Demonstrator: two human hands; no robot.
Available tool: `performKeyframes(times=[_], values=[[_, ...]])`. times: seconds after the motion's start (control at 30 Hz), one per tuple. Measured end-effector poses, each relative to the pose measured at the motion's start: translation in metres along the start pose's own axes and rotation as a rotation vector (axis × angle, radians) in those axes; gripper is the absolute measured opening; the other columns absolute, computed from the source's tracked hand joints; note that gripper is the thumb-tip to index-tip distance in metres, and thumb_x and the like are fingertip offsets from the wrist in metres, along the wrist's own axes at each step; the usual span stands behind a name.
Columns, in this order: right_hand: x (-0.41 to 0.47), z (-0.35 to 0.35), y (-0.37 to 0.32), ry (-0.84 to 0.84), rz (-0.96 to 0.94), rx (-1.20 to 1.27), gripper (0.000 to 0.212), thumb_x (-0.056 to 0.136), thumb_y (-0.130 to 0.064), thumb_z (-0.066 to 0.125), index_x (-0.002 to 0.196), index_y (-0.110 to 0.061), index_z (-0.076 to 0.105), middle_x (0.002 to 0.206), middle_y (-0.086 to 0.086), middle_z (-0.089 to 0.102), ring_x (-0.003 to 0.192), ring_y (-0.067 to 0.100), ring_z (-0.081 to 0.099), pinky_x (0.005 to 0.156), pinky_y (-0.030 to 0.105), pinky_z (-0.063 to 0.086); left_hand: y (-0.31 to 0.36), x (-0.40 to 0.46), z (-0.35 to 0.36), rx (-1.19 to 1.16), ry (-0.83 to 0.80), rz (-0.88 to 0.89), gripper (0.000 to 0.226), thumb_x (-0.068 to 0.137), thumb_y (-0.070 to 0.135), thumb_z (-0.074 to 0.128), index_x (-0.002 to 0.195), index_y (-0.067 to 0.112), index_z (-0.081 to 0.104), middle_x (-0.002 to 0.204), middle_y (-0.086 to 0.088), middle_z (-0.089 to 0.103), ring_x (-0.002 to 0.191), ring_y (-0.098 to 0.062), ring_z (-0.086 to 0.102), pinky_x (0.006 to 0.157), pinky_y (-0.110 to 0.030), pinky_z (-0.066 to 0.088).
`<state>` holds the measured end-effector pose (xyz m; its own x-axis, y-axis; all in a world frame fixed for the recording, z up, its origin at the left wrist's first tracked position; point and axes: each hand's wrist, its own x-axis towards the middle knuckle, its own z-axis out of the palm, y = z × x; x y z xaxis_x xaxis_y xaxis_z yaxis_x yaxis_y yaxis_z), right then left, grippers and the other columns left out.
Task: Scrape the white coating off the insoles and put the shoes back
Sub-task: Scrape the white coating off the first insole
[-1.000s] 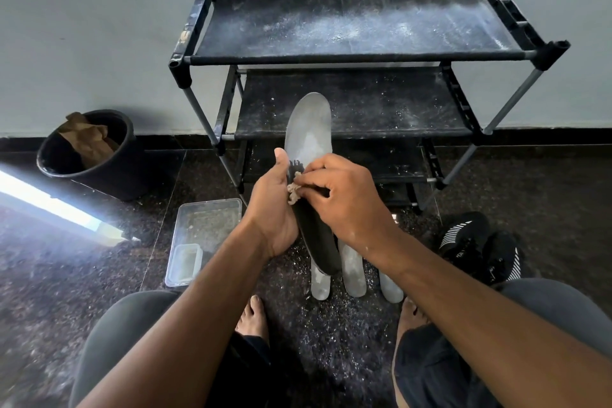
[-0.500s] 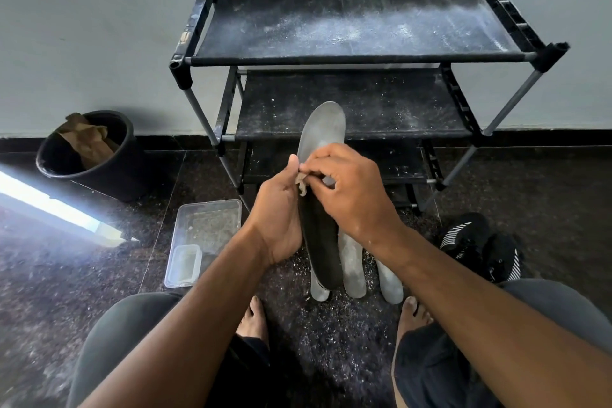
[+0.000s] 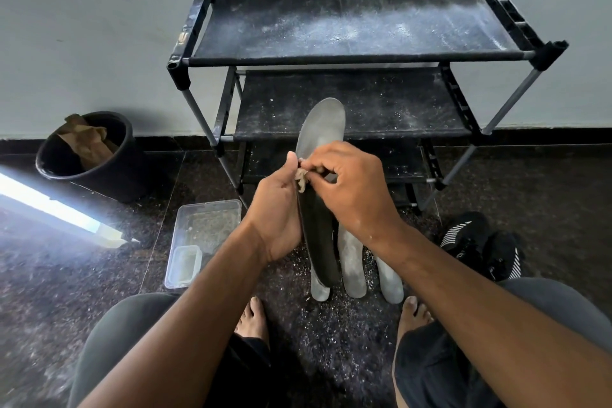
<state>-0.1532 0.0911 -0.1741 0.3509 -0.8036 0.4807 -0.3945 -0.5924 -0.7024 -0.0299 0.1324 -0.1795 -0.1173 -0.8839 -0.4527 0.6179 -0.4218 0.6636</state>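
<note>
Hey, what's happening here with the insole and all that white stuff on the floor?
A person sitting in front of a black shoe rack holds one insole upright in the left hand. The right hand pinches a curl of peeled coating at the insole's edge. The upper part is still pale; the lower part looks dark. Three more insoles lie on the floor below, black shoes wait at the right, and a clear container sits at the left.

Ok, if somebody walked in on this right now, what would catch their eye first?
Two hands at the centre: the left hand holds a long insole upright while the right hand pinches a curl of peeled coating off it. Behind stands a dusty black shoe rack against the wall. Three more insoles lie on the floor below the hands, black shoes to the right.
</note>
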Motion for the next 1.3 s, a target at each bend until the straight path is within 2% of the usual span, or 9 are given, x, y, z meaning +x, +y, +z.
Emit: performKeyframes(times=[0.1,0.17,0.3,0.53,0.67,0.77,0.9,1.07,1.3], values=[[-0.010,0.005,-0.007,-0.126,-0.021,-0.017,0.014,0.076,0.000,0.077,0.088,-0.008,0.078,0.087,0.000,0.070,0.082,0.013,0.064,0.079,0.023,0.053,0.006,0.004,-0.007,-0.047,0.054,0.030,0.076,0.106,0.064,0.030,0.137,0.002,0.062,0.127,-0.021,0.068,0.118,-0.030,0.069,0.091,-0.041,0.061],[-0.012,0.008,-0.007,-0.164,-0.013,-0.013,0.014,0.077,0.001,0.075,0.089,-0.007,0.078,0.087,0.001,0.068,0.081,0.013,0.064,0.078,0.021,0.051,0.007,0.006,-0.009,-0.050,0.082,0.042,0.081,0.104,0.068,0.029,0.142,0.002,0.059,0.140,-0.022,0.062,0.129,-0.031,0.063,0.094,-0.040,0.060],[-0.002,0.003,0.004,-0.103,0.011,-0.102,0.009,0.083,-0.003,0.074,0.090,-0.006,0.077,0.088,0.002,0.066,0.083,0.013,0.061,0.076,0.025,0.052,-0.001,0.007,-0.008,-0.049,0.051,0.058,0.077,0.105,0.064,0.025,0.141,0.006,0.059,0.137,-0.020,0.065,0.130,-0.031,0.062,0.111,-0.047,0.048],[-0.011,0.005,-0.005,-0.161,-0.043,-0.136,0.011,0.082,0.001,0.072,0.091,-0.004,0.077,0.089,0.004,0.066,0.088,0.013,0.059,0.081,0.015,0.046,0.001,0.007,-0.010,-0.059,0.055,0.079,0.075,0.106,0.063,0.025,0.136,0.006,0.063,0.127,-0.017,0.071,0.118,-0.026,0.070,0.093,-0.038,0.060],[0.002,-0.005,0.009,-0.114,-0.038,-0.233,0.009,0.086,-0.002,0.070,0.093,-0.003,0.076,0.092,0.004,0.064,0.090,0.016,0.057,0.082,0.024,0.050,-0.001,0.008,-0.010,-0.060,0.005,0.066,0.078,0.106,0.065,0.023,0.145,0.006,0.056,0.139,-0.020,0.063,0.132,-0.030,0.059,0.112,-0.048,0.046],[0.003,-0.006,0.010,-0.090,-0.031,-0.255,0.010,0.087,-0.003,0.069,0.094,-0.003,0.075,0.093,0.004,0.063,0.090,0.015,0.055,0.082,0.024,0.050,-0.002,0.010,-0.011,-0.068,-0.002,0.063,0.078,0.105,0.065,0.024,0.146,0.005,0.055,0.136,-0.020,0.064,0.129,-0.029,0.060,0.112,-0.047,0.045],[-0.011,0.004,-0.002,-0.219,-0.103,-0.205,0.008,0.085,-0.003,0.071,0.090,-0.003,0.076,0.091,0.005,0.065,0.090,0.016,0.056,0.082,0.023,0.048,0.001,0.009,-0.014,-0.072,0.040,0.095,0.075,0.107,0.062,0.025,0.138,0.003,0.061,0.131,-0.020,0.068,0.124,-0.027,0.066,0.100,-0.039,0.057],[0.004,-0.008,0.011,-0.105,-0.053,-0.250,0.009,0.086,-0.004,0.071,0.093,-0.004,0.076,0.091,0.003,0.065,0.089,0.015,0.056,0.082,0.026,0.051,0.000,0.007,-0.009,-0.064,-0.007,0.078,0.077,0.107,0.063,0.023,0.144,0.005,0.057,0.136,-0.020,0.064,0.128,-0.029,0.062,0.106,-0.046,0.049],[-0.016,0.009,-0.009,-0.151,-0.115,-0.021,0.011,0.081,0.001,0.075,0.088,-0.007,0.079,0.084,0.003,0.066,0.082,0.015,0.061,0.082,0.022,0.050,0.004,0.009,-0.016,-0.041,0.037,0.058,0.081,0.105,0.067,0.025,0.138,0.001,0.060,0.139,-0.018,0.065,0.128,-0.025,0.064,0.104,-0.035,0.054]])
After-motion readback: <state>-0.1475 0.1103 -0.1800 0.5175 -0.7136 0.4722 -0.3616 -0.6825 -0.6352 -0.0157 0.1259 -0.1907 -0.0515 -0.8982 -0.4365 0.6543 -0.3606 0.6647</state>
